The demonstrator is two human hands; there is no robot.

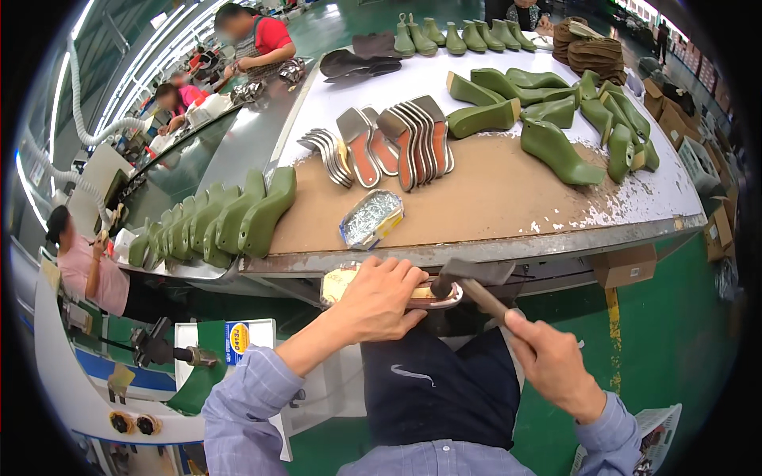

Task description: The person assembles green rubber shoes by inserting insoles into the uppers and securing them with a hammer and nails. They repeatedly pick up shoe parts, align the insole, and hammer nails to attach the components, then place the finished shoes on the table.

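Observation:
My left hand is closed over a shoe insole with a cream end and a reddish-brown end, held level above my lap at the table's front edge. Whatever lies beneath the insole is hidden. In my right hand is the wooden handle of a hammer. Its dark head is over the reddish-brown end, close to my left fingertips; contact cannot be made out. Just beyond my left hand, a clear-wrapped container of small shiny pieces rests on the table.
Stacked insoles stand mid-table. Green shoe lasts line the left, the right and the far edge. Brown pieces are piled far right. A machine stands at my left. Several people work beyond the table.

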